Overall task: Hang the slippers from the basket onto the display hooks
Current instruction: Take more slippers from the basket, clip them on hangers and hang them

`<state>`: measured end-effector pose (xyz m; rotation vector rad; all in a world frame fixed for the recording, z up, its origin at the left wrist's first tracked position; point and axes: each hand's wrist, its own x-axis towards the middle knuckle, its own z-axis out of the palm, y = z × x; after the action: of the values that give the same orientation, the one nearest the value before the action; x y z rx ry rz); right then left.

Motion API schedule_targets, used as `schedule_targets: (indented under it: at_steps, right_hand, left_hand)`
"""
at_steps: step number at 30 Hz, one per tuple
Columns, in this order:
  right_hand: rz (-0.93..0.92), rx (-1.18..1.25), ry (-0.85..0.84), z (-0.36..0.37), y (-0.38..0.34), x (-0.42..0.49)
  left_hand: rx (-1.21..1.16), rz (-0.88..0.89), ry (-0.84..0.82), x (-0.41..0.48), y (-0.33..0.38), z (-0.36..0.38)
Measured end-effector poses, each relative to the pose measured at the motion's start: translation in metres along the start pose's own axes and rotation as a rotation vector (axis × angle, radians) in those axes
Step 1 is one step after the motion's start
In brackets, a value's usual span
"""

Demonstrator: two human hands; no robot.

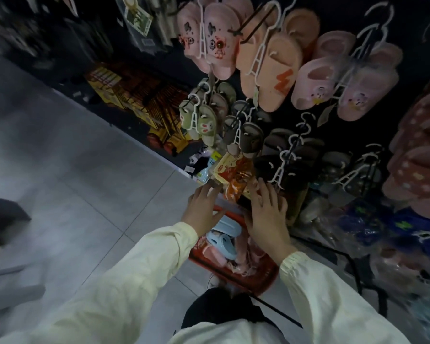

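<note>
both hands reach over the red plastic basket point(261, 281) on the grey tiled floor point(85, 194), the left hand point(204, 209) and right hand point(266, 214) side by side but apart, fingers stretched out and gripping nothing. light blue rubber slippers point(224, 238) lie in the basket beneath the wrists. above, peach and pink slippers point(266, 78) hang from white plastic hangers point(256, 60) on the dark display wall point(333, 11).

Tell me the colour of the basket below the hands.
The basket is red, seen best in the head view.
</note>
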<state>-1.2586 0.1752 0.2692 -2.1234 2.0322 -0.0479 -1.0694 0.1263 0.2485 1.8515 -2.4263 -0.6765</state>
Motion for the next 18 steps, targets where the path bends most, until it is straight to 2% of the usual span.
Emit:
schedule_targets:
  at_steps: [4,11,18]
  right_hand:
    - [-0.040,-0.024,-0.008,0.021,0.008,0.004]
    - [-0.037,0.033,-0.124,0.092,0.006,0.011]
    - [0.016,0.088,-0.210,0.200,0.000,0.020]
  left_hand:
    - [-0.037,-0.108,-0.043,-0.011,-0.008,0.024]
    - [-0.117,-0.256,-0.117,-0.011,-0.034,0.070]
    - [-0.162,-0.450,-0.293,0.003,-0.093,0.173]
